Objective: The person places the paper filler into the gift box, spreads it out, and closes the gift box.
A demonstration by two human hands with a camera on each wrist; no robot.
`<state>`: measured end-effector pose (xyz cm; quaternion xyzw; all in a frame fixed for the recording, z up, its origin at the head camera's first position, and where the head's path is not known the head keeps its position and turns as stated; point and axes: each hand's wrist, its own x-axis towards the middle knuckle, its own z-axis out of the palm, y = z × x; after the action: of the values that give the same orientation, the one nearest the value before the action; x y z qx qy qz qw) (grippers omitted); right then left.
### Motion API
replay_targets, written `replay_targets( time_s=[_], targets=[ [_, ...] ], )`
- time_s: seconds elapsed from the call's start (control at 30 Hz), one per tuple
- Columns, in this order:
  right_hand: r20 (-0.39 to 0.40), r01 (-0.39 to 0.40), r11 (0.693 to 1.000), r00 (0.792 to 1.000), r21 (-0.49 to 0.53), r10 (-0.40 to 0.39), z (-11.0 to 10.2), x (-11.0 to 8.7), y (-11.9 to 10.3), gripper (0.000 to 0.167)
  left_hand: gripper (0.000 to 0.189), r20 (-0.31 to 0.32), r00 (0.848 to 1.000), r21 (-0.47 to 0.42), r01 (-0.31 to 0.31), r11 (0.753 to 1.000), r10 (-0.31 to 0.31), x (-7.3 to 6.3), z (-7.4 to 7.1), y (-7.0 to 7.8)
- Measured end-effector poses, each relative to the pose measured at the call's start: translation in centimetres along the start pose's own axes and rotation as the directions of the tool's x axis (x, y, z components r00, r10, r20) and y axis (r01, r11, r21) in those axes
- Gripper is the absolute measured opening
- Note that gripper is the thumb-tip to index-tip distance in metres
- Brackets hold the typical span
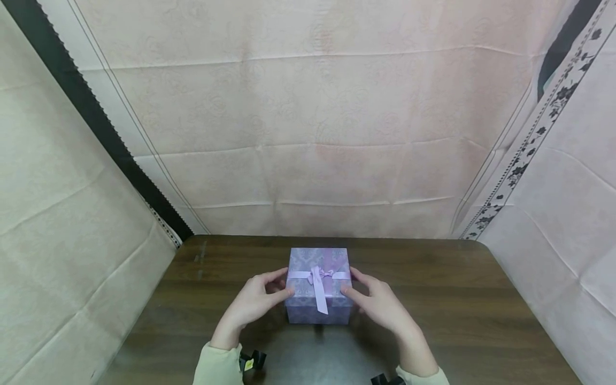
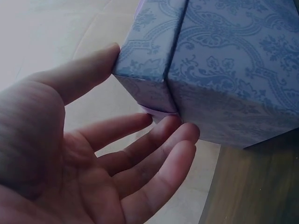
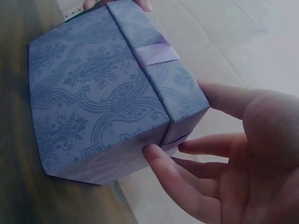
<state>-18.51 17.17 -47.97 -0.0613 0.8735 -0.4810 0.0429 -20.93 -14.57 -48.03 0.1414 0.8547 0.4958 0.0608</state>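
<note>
A lavender gift box (image 1: 302, 313) with a damask pattern sits on the brown table. Its lid (image 1: 298, 259) is on, tied with a pale purple ribbon bow (image 1: 318, 275). My left hand (image 1: 255, 299) holds the lid at its left side, thumb at the near corner and fingers further back. On the opposite side my right hand (image 1: 382, 305) holds the lid in the same way. In the left wrist view, curled fingers (image 2: 161, 175) lie beside the seam under the lid. The right wrist view shows the thumb (image 3: 224, 98) touching the lid's corner.
The dark wooden table (image 1: 433, 299) runs back to a pale cloth backdrop (image 1: 317, 107). Cloth walls (image 1: 62, 240) close in the left and right sides. Black wrist straps (image 1: 257, 359) sit near both cuffs.
</note>
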Motion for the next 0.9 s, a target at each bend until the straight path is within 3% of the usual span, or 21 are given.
replay_targets(
  time_s=[0.33, 0.7, 0.9],
  targets=[
    [0.014, 0.080, 0.993, 0.997, -0.086, -0.079, 0.11, 0.19, 0.47, 0.078, 0.070, 0.020, 0.998, 0.032, -0.054, 0.998, 0.054, 0.03, 0.07, -0.16],
    [0.024, 0.121, 0.986, 0.993, -0.113, -0.119, 0.55, 0.27, 0.58, 0.076, 0.075, 0.030, 0.999, 0.070, -0.035, 0.997, 0.033, -0.03, 0.43, -0.38],
    [0.036, 0.107, 0.984, 0.994, -0.145, -0.102, 0.76, 0.23, 0.53, 0.077, 0.075, 0.030, 0.999, 0.082, -0.041, 0.996, 0.039, -0.03, 0.55, -0.49]
  ],
)
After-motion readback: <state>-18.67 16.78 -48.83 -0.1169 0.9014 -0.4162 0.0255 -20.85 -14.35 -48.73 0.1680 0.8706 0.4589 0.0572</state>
